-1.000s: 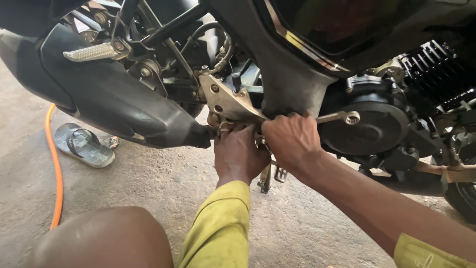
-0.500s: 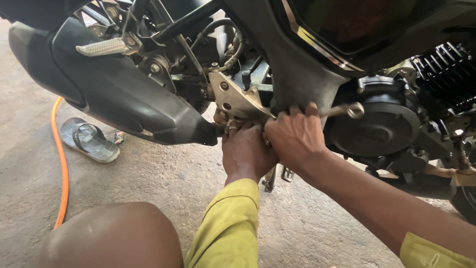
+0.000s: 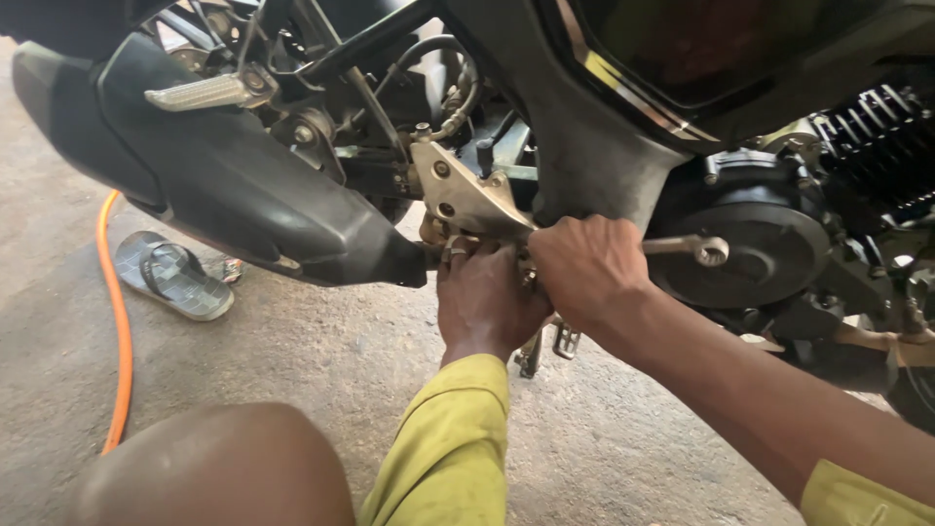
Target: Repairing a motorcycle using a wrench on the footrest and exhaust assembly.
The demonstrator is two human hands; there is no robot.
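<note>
At the centre of the frame both hands work under a motorcycle, close against a silver footrest bracket (image 3: pixel 466 200) bolted to the frame. The right hand (image 3: pixel 589 268) is curled into a fist around the shank of a steel spanner (image 3: pixel 693 247), whose ring end sticks out to the right of the knuckles, in front of the round dark engine cover (image 3: pixel 769 248); the other end of the tool is hidden behind the hand, so what it sits on cannot be told. The left hand (image 3: pixel 485 297) lies just beside and partly under the right, fingers bent upward and pressed to the underside of the bracket; a ring shows on one finger, and whether the fingertips pinch anything small is hidden. Both forearms come up from the bottom of the frame in yellow-green sleeves (image 3: pixel 450 448). To the upper left runs the black exhaust silencer (image 3: pixel 224 185), its tip ending just left of the left hand, with a ribbed metal pillion footpeg (image 3: pixel 200 93) above it. On the concrete floor (image 3: pixel 292 360) at the left lie a grey sandal (image 3: pixel 173 276) and an orange hose (image 3: pixel 119 331) that runs down the frame's edge. A bare knee (image 3: pixel 209 472) fills the lower left corner.
</note>
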